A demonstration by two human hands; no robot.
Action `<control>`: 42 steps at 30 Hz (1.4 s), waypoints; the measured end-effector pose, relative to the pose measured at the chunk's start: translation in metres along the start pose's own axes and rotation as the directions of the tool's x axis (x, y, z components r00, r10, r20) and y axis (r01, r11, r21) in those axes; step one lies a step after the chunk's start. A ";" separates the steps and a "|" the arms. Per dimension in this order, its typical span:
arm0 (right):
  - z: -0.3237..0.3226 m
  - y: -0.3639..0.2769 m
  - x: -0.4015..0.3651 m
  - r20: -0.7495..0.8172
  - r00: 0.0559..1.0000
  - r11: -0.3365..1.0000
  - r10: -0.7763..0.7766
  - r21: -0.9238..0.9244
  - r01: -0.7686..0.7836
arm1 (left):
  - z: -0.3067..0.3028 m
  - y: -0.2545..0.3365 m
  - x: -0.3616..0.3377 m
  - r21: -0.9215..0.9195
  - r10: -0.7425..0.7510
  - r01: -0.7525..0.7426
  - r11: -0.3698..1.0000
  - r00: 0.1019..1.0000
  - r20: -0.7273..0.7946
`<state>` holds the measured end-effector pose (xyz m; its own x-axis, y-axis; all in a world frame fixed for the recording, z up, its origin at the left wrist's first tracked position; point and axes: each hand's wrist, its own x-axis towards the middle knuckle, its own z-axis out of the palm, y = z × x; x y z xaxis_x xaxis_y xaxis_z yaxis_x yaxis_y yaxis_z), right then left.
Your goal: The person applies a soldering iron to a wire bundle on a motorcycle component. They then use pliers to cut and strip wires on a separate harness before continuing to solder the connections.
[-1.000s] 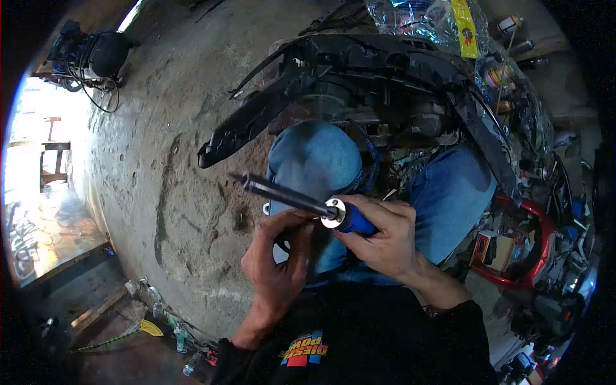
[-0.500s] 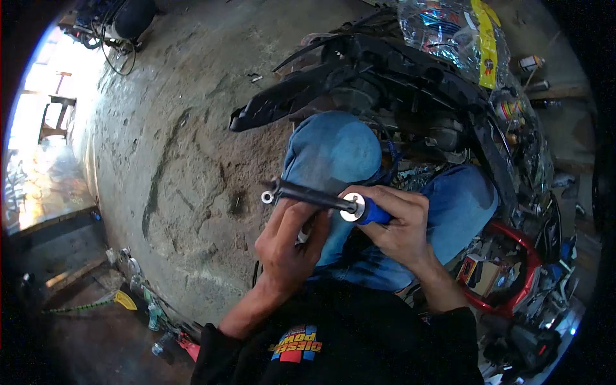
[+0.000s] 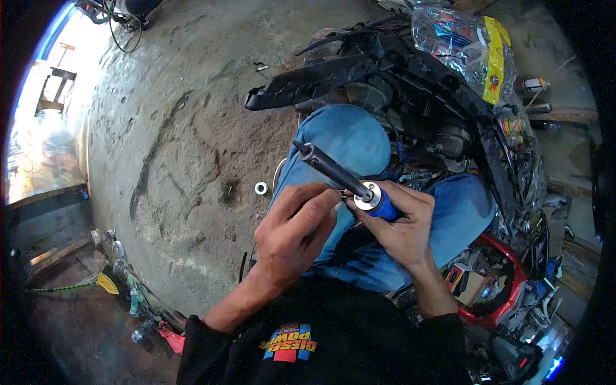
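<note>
Right hand grips a blue-handled, black-barrelled soldering iron above the denim knee; left hand pinches its silver collar (apparently adjusting it). The next move needs a steady handle.

soldering iron: dark matt metal barrel, bright polished metal collar, glossy blue plastic handle
floor: rough, pitted concrete, matt grey
jeans: blue denim cloth, faded
panel: black plastic, dull
bag: clear glossy plastic, crinkled
washer: bright metal
</note>
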<state>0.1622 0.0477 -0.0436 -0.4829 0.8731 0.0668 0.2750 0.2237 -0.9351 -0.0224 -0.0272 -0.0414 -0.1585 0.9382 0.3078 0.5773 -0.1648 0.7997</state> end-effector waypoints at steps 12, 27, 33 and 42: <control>-0.035 -0.043 -0.032 -0.075 0.974 0.968 0.214 -0.117 -0.221 | -0.002 -0.003 0.002 0.031 0.049 -0.049 0.998 0.999 0.007; -0.066 -0.073 -0.086 0.244 0.811 0.831 0.532 -0.334 -0.444 | 0.002 -0.001 0.004 0.061 0.098 -0.096 0.993 0.995 -0.019; -0.070 -0.070 -0.087 0.253 0.813 0.829 0.524 -0.370 -0.419 | 0.001 0.000 0.005 0.053 0.081 -0.081 0.995 0.997 -0.008; -0.073 -0.073 -0.087 0.245 0.823 0.819 0.513 -0.427 -0.383 | 0.002 -0.002 0.004 0.046 0.069 -0.068 0.997 0.997 -0.022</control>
<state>0.2451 -0.0131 0.0439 -0.4598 0.7274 -0.5094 0.7653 0.0337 -0.6428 -0.0225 -0.0224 -0.0423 -0.1361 0.9177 0.3732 0.6227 -0.2137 0.7527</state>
